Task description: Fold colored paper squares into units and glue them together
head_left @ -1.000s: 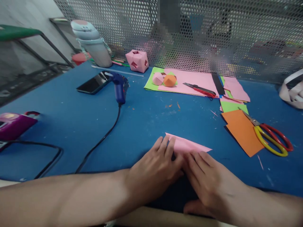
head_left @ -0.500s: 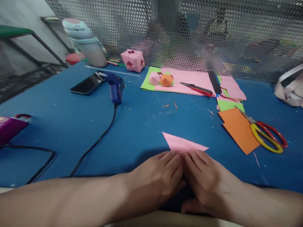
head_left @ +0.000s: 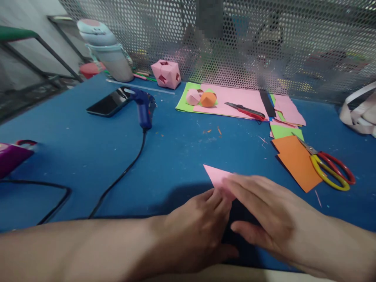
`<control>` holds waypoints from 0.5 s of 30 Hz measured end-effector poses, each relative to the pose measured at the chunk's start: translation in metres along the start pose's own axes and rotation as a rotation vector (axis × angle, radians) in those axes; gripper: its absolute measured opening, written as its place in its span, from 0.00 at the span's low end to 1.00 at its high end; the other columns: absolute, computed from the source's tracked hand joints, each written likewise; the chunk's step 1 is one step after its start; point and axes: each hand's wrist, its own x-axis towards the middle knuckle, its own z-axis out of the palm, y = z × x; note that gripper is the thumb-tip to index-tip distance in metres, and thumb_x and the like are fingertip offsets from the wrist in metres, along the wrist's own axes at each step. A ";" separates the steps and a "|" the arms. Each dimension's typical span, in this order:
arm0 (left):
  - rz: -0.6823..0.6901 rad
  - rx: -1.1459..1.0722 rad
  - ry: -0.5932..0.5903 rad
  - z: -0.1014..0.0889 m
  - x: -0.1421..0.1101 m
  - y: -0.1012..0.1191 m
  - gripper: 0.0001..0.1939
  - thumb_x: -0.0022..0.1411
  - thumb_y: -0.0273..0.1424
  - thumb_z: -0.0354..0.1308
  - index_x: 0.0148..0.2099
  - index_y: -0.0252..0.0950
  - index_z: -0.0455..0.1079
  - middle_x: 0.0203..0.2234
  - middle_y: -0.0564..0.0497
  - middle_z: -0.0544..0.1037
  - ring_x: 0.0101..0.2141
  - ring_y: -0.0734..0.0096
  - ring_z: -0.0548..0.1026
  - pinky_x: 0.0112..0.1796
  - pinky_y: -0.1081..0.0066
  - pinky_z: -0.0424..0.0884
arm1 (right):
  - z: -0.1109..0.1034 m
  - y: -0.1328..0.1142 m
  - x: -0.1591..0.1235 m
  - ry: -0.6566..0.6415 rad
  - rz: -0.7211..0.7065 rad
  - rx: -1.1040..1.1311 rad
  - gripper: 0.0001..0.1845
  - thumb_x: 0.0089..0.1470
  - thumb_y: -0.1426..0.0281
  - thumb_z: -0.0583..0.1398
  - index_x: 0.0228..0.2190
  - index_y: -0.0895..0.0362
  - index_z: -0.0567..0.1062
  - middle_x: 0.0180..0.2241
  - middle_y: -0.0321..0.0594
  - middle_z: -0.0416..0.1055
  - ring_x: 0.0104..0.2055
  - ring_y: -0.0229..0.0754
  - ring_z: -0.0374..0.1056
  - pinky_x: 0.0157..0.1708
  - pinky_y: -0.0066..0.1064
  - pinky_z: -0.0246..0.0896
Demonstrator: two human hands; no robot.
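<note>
A folded piece of pink paper (head_left: 216, 175) with a sharp corner lies on the blue table near its front edge. My left hand (head_left: 202, 225) has its fingers bunched together on the near part of the paper, holding it down; its thumb lies lower, near the table edge. Across the paper's right side stretches my right hand (head_left: 264, 211), fingers straight and side by side, thumb apart. Those fingers cover the right part of the paper. Orange paper squares (head_left: 298, 162) and scissors (head_left: 330, 168) with red and yellow handles lie to the right.
At the back are pink sheets (head_left: 229, 96), a utility knife (head_left: 245, 110), an orange paper shape (head_left: 208, 99) and a pink paper ball (head_left: 167, 74). A blue glue gun (head_left: 143, 111), its cord, a phone (head_left: 108, 102) and a bottle (head_left: 113, 58) stand or lie left. A perforated metal panel (head_left: 164, 31) rises behind.
My right hand has lifted from beside the left one and moved up and across the paper's right side, its fingers now straightened. The left hand has stayed nearly in place.
</note>
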 end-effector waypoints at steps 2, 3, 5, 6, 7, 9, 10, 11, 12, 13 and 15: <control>-0.015 -0.049 0.007 0.002 -0.002 0.002 0.24 0.63 0.39 0.48 0.56 0.28 0.62 0.52 0.35 0.69 0.53 0.52 0.66 0.51 0.56 0.66 | 0.008 -0.001 0.014 -0.006 -0.032 0.147 0.36 0.61 0.54 0.48 0.57 0.74 0.58 0.59 0.61 0.56 0.61 0.53 0.53 0.56 0.43 0.57; -0.022 -0.067 0.010 0.002 -0.004 0.002 0.23 0.63 0.39 0.49 0.57 0.32 0.62 0.53 0.38 0.68 0.53 0.53 0.66 0.51 0.55 0.65 | 0.014 0.000 0.021 -0.056 -0.054 0.239 0.41 0.59 0.51 0.46 0.58 0.74 0.56 0.60 0.61 0.52 0.64 0.52 0.48 0.59 0.43 0.52; -0.033 -0.078 0.004 0.004 -0.005 0.003 0.23 0.62 0.40 0.50 0.57 0.35 0.62 0.53 0.40 0.69 0.52 0.53 0.67 0.51 0.55 0.66 | 0.027 0.004 0.031 -0.173 -0.041 0.402 0.45 0.58 0.46 0.43 0.60 0.72 0.52 0.62 0.59 0.47 0.65 0.50 0.42 0.62 0.43 0.46; -0.035 -0.070 -0.001 0.004 -0.006 0.004 0.25 0.61 0.42 0.51 0.56 0.34 0.63 0.52 0.39 0.70 0.52 0.52 0.67 0.50 0.54 0.66 | 0.032 0.007 0.034 -0.216 -0.011 0.459 0.45 0.57 0.46 0.42 0.61 0.71 0.50 0.63 0.58 0.45 0.66 0.50 0.40 0.62 0.43 0.43; -0.035 -0.057 -0.005 0.004 -0.006 0.004 0.27 0.61 0.44 0.52 0.56 0.31 0.63 0.51 0.37 0.70 0.52 0.50 0.67 0.50 0.54 0.66 | 0.037 0.010 0.036 -0.249 0.009 0.503 0.46 0.57 0.45 0.41 0.61 0.69 0.49 0.64 0.57 0.43 0.66 0.50 0.38 0.63 0.44 0.41; -0.039 -0.032 -0.018 0.002 -0.004 0.005 0.30 0.59 0.44 0.53 0.56 0.27 0.63 0.51 0.33 0.69 0.53 0.47 0.65 0.50 0.53 0.65 | 0.041 0.017 0.036 -0.300 0.023 0.542 0.48 0.55 0.43 0.41 0.62 0.68 0.46 0.65 0.56 0.38 0.67 0.49 0.34 0.63 0.45 0.37; -0.040 -0.019 -0.022 0.002 -0.004 0.005 0.31 0.59 0.44 0.53 0.57 0.26 0.62 0.52 0.32 0.68 0.53 0.46 0.64 0.51 0.52 0.65 | 0.042 0.020 0.034 -0.322 0.014 0.535 0.49 0.55 0.42 0.41 0.62 0.68 0.45 0.65 0.56 0.36 0.67 0.49 0.32 0.64 0.45 0.36; -0.036 -0.006 -0.024 0.001 -0.003 0.005 0.32 0.59 0.44 0.53 0.57 0.27 0.61 0.53 0.32 0.67 0.54 0.45 0.63 0.51 0.51 0.64 | 0.041 0.023 0.032 -0.339 0.002 0.511 0.50 0.54 0.42 0.42 0.62 0.68 0.44 0.65 0.55 0.35 0.67 0.49 0.31 0.64 0.46 0.34; -0.032 0.009 -0.027 0.001 -0.002 0.004 0.31 0.59 0.45 0.53 0.57 0.27 0.62 0.53 0.31 0.66 0.54 0.44 0.63 0.51 0.49 0.63 | 0.041 0.026 0.029 -0.352 -0.009 0.472 0.50 0.54 0.42 0.43 0.62 0.68 0.44 0.65 0.55 0.33 0.67 0.50 0.30 0.64 0.46 0.32; -0.029 0.022 -0.032 0.000 -0.002 0.004 0.30 0.59 0.45 0.53 0.56 0.28 0.63 0.53 0.31 0.66 0.55 0.43 0.63 0.52 0.48 0.62 | 0.041 0.028 0.026 -0.358 -0.019 0.425 0.50 0.53 0.42 0.45 0.63 0.67 0.43 0.65 0.54 0.32 0.67 0.50 0.29 0.64 0.46 0.31; -0.025 0.046 -0.045 0.001 -0.003 0.004 0.29 0.60 0.46 0.50 0.53 0.27 0.66 0.52 0.32 0.67 0.54 0.43 0.63 0.52 0.48 0.61 | 0.040 0.033 0.018 -0.362 -0.025 0.325 0.52 0.51 0.42 0.49 0.63 0.65 0.41 0.65 0.52 0.31 0.67 0.50 0.28 0.64 0.46 0.29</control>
